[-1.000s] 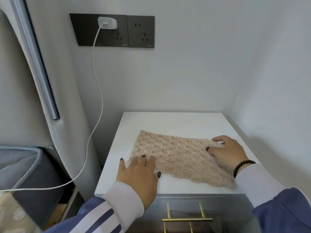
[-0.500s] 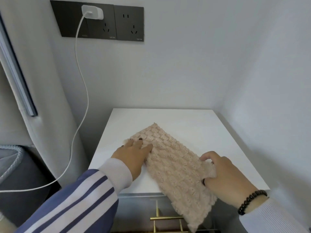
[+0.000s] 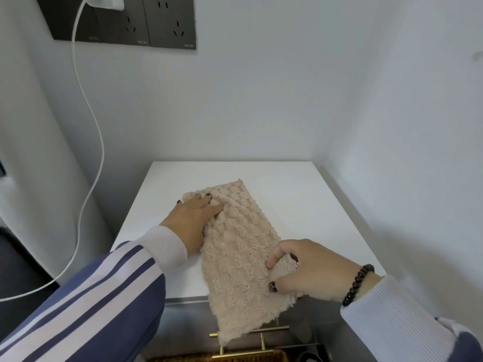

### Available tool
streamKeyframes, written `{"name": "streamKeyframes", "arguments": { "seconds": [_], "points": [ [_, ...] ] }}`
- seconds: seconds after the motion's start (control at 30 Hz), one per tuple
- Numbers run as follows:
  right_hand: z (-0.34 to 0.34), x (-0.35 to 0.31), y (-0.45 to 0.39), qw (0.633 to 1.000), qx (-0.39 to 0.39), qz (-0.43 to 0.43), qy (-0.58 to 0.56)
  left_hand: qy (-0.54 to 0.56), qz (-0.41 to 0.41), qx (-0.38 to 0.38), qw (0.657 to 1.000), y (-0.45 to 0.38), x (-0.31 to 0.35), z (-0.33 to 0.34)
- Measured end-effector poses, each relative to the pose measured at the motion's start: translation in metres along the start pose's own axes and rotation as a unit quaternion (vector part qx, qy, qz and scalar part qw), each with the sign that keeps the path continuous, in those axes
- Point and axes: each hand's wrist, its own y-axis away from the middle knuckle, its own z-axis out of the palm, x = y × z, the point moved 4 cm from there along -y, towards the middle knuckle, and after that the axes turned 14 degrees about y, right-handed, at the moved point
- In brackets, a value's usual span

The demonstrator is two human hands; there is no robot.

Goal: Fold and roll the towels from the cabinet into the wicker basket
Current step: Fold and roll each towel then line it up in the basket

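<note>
Left hand [image 3: 192, 220] flat, fingers [image 3: 209, 198] straight, pinning fluffy beige folded towel [image 3: 235, 246] onto white table [image 3: 300, 205]; right hand [image 3: 303, 270] pinching near edge. Best rolling tightly toward pinned fingers.

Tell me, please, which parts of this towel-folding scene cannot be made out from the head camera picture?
- Wicker basket: only a strip of weave shows; the bottom edge of the head view cuts off the rest.
- Towel: the edge under the right hand is covered by its curled fingers.
- Charger: cropped by the top edge.
- Cabinet interior: hidden beneath its white top.
</note>
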Motion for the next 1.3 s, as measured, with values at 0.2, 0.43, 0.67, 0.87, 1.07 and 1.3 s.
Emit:
{"name": "streamKeyframes", "arguments": {
  "seconds": [0.2,0.43,0.67,0.87,1.07,1.3],
  "points": [
    [-0.007,0.004,0.003,0.999,0.025,0.001,-0.043,0.020,0.021,0.028,0.999,0.044,0.014,0.006],
    [-0.002,0.002,0.009,0.933,0.015,0.033,-0.359,0.005,0.168,0.087,0.982,0.103,0.043,0.019],
    [-0.004,-0.007,0.020,0.809,-0.035,0.022,-0.587,0.099,0.169,0.120,0.973,0.113,0.038,0.020],
    [-0.004,-0.008,0.016,0.847,0.037,-0.018,-0.531,0.085,0.228,0.138,0.960,0.107,0.049,0.025],
    [-0.017,0.000,0.008,0.926,0.301,0.002,-0.229,0.297,0.139,0.166,0.930,0.100,0.040,0.011],
    [-0.019,-0.005,-0.002,0.905,0.329,-0.075,-0.259,0.377,0.044,0.188,0.906,0.091,0.026,0.004]
  ]
}}
